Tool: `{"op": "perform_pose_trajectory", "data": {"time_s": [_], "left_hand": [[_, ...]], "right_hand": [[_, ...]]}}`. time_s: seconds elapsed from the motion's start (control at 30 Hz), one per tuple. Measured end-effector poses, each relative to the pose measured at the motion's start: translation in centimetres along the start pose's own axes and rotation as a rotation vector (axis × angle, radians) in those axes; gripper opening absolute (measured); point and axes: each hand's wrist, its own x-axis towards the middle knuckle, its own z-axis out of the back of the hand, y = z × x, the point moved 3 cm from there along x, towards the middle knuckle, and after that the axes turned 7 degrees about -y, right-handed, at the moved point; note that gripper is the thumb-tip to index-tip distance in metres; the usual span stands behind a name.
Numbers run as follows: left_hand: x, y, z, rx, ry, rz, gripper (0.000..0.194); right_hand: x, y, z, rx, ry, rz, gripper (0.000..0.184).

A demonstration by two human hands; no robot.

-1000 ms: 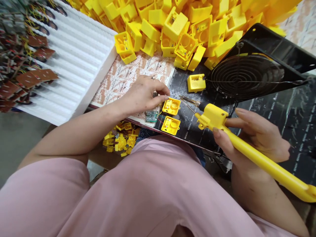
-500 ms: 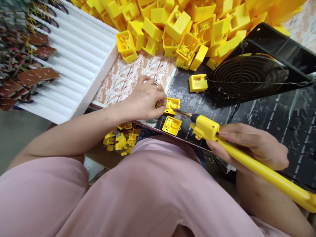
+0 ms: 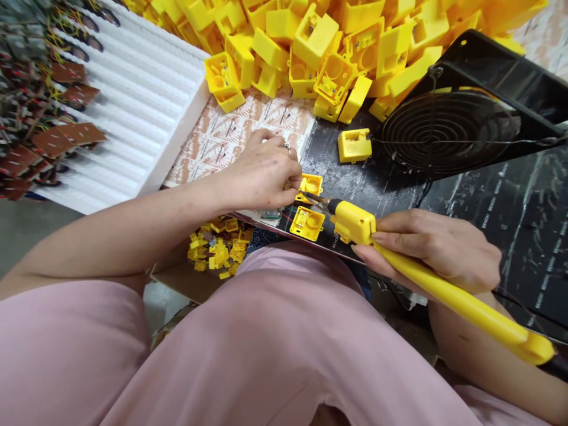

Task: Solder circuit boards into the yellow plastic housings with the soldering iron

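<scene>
My right hand (image 3: 437,248) is closed around the handle of a yellow soldering iron (image 3: 355,222), whose dark tip points left. That tip reaches the near side of a small open yellow housing (image 3: 312,184). Bent and pinched together, the fingers of my left hand (image 3: 273,171) are at this housing's left edge; what they hold is hidden. A second open yellow housing (image 3: 307,223), with a round speaker-like grille and metal parts inside, lies just nearer to me. Thin wires run from it to a small green circuit board (image 3: 270,214) beneath my left hand.
A big heap of yellow housings (image 3: 315,38) covers the back of the bench. One closed housing (image 3: 355,146) sits beside a black fan (image 3: 444,130) at right. At left, a white foam block (image 3: 146,100) carries brown circuit boards (image 3: 66,141). Below the edge is a box of yellow parts (image 3: 218,251).
My right hand has moved left with the soldering iron, bringing its tip closer to my left fingers. The left hand has hardly moved, and the view has shifted slightly.
</scene>
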Motion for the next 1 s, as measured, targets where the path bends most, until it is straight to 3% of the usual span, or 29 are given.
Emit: {"op": "perform_pose_trajectory", "data": {"time_s": [0.2, 0.3, 0.4, 0.5, 0.67, 0.77, 1.0], "left_hand": [[1.0, -0.4, 0.2, 0.020, 0.060, -0.017, 0.012], [1.2, -0.4, 0.2, 0.044, 0.083, -0.025, 0.012], [1.2, -0.3, 0.2, 0.036, 0.081, -0.034, 0.013], [1.2, 0.0, 0.1, 0.039, 0.081, -0.037, 0.016], [1.1, 0.4, -0.1, 0.029, 0.081, -0.036, 0.019], [1.1, 0.4, 0.0, 0.024, 0.084, -0.035, 0.020], [1.3, 0.0, -0.1, 0.036, 0.081, -0.006, 0.016]], "right_hand": [[1.3, 0.8, -0.2, -0.053, 0.140, 0.025, 0.025], [1.4, 1.2, 0.4, -0.067, 0.147, 0.044, 0.024], [0.8, 1.2, 1.4, -0.082, 0.157, -0.103, 0.012], [0.0, 1.2, 2.0, -0.117, 0.179, -0.226, 0.031], [-0.4, 1.1, 1.3, -0.056, 0.142, -0.138, 0.009], [0.4, 0.9, 0.5, -0.051, 0.088, -0.031, 0.018], [1.7, 1.2, 0.1, -0.058, 0.134, 0.120, 0.021]]}}
